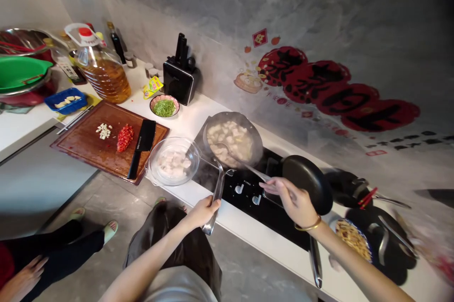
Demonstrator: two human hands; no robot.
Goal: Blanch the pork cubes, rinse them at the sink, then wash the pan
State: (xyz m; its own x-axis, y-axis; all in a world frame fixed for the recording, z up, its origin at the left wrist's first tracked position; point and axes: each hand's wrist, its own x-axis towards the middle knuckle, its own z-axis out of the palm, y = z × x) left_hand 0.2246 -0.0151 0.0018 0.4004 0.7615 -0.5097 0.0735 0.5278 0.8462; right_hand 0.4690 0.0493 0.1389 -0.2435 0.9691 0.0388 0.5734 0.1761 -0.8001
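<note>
A wok [256, 137] on the stove holds pale chunks of meat in cloudy, steaming liquid. My left hand [203, 212] is wrapped round the wok's long metal handle [219, 184], near the counter's front edge. Over the stove, my right hand [292, 200] grips a metal ladle [244, 165] whose head lies partly sunk among the chunks. Left of the wok, a clear glass bowl [151, 169] with pale meat pieces [173, 162] stands beside the cutting board.
On the cutting board [85, 151] lie a black cleaver [141, 146], chopped red pepper [125, 138] and chopped garlic [104, 131]. An oil jug [106, 77] and knife block [179, 80] stand behind. A black pan [307, 184] leans at right. Another person's hand [26, 276] shows at lower left.
</note>
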